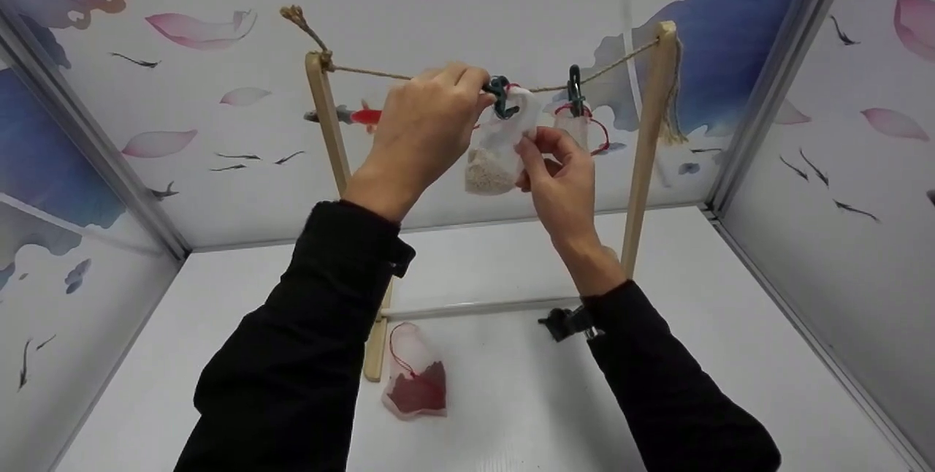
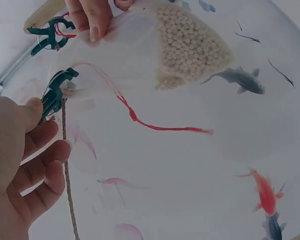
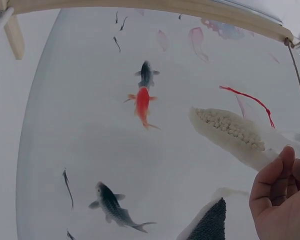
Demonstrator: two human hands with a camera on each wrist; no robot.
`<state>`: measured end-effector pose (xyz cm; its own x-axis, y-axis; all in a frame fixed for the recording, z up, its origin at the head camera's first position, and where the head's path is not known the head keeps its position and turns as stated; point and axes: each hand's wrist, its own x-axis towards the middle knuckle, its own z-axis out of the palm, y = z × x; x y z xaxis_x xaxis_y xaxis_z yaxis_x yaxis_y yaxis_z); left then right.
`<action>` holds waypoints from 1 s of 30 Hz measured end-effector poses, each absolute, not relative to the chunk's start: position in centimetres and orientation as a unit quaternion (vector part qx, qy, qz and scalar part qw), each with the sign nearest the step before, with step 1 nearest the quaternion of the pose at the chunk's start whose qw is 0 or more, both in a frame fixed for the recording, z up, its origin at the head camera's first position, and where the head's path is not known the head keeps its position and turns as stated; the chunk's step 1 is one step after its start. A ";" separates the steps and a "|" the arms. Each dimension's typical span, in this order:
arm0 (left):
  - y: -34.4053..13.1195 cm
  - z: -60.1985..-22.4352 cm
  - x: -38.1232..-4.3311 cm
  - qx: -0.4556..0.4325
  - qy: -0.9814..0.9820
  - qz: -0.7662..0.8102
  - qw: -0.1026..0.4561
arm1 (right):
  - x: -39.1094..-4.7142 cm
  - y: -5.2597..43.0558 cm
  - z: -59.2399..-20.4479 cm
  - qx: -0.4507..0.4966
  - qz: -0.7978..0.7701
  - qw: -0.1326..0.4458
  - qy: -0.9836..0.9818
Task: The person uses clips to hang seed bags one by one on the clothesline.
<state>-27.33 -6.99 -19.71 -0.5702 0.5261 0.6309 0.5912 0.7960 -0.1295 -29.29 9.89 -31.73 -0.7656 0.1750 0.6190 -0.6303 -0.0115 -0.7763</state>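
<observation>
My left hand (image 1: 431,121) pinches a dark green spring clip (image 2: 54,95) at the rope (image 1: 365,72), with its other fingers loosely curled. Below the clip hangs a white drawstring pouch (image 1: 491,174) holding small pale beads; its top corner is at the clip's jaws. Whether the clip bites fully on the pouch I cannot tell. Between thumb and fingers, my right hand (image 1: 566,176) pinches the pouch's side edge. A red drawstring (image 2: 140,121) trails loose from the pouch. To the right, a second green clip (image 1: 575,92) holds another pouch (image 1: 572,128) on the rope.
The rope runs between a left wooden post (image 1: 329,121) and a right wooden post (image 1: 646,143). On the white table (image 1: 497,370) lies a pouch with dark red contents (image 1: 418,390). Printed wall panels (image 1: 241,187) with metal frame edges surround the table.
</observation>
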 end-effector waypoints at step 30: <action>-7.2 -22.1 -27.4 -0.348 -0.874 -0.078 0.330 | -28.6 10.4 -33.5 0.173 0.678 0.307 -0.645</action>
<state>-27.39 -7.19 -22.05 -0.5400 0.5571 0.6309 0.6602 0.7453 -0.0931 -28.63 10.41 -33.53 -0.7515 0.1932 0.6308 -0.6394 0.0219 -0.7685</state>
